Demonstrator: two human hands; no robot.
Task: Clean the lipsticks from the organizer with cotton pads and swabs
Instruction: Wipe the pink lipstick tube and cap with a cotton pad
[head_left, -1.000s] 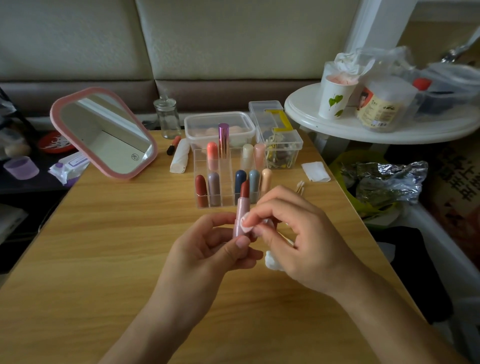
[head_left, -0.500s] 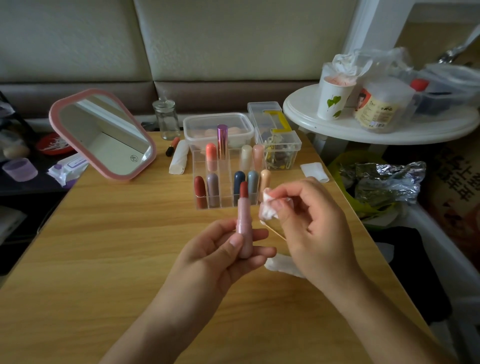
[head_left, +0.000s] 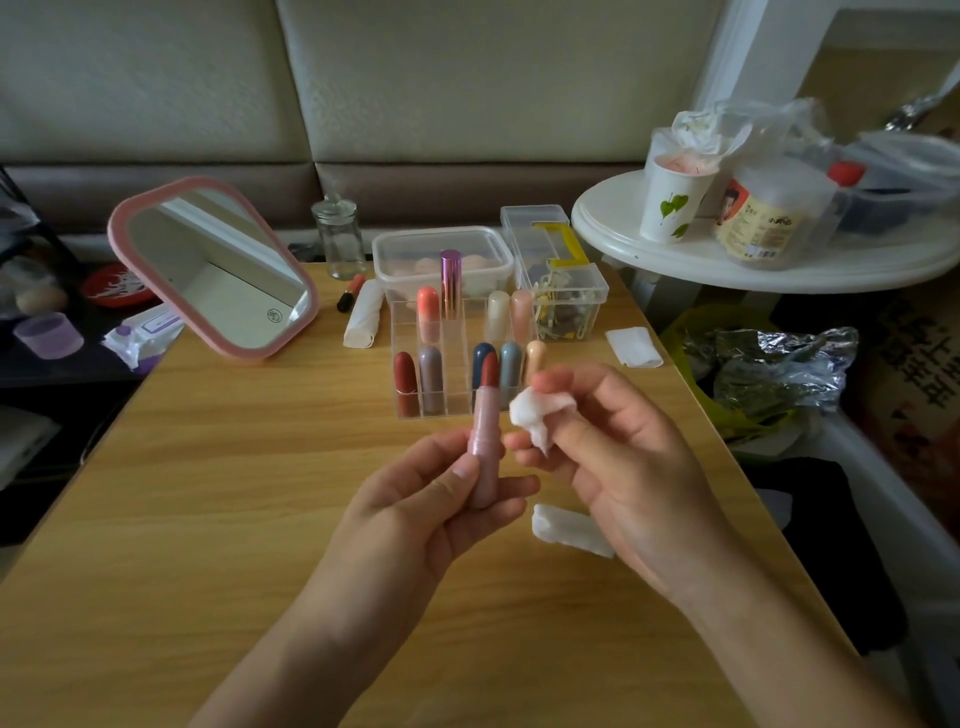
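A: Entry one, far left corner of the worktop (head_left: 208, 493)?
B: Pink-framed mirror (head_left: 213, 270), propped at a tilt. Not in use.
A: Centre, toward the far edge?
B: Clear organizer (head_left: 457, 400). Capped lipsticks stand upright in its compartments and some slots are vacant, one probably the held item's.
A: In front of it?
B: Left hand (head_left: 431, 499), fingers and thumb curled round the pink tube of an uncapped lipstick (head_left: 485, 415). It is held upright above the worktop, with the red tip exposed for wiping.
A: Next right?
B: Right hand (head_left: 618, 447), fingertips pinching a crumpled cotton pad (head_left: 537, 413) just beside the tip. Contact cannot be told. Judged poised for a wipe.
A: Beneath that hand?
B: White wad (head_left: 569, 530), probably another pad, lying on the worktop within reach.
A: Right edge?
B: Folded white pad (head_left: 634, 347), lying flat, likely a spare.
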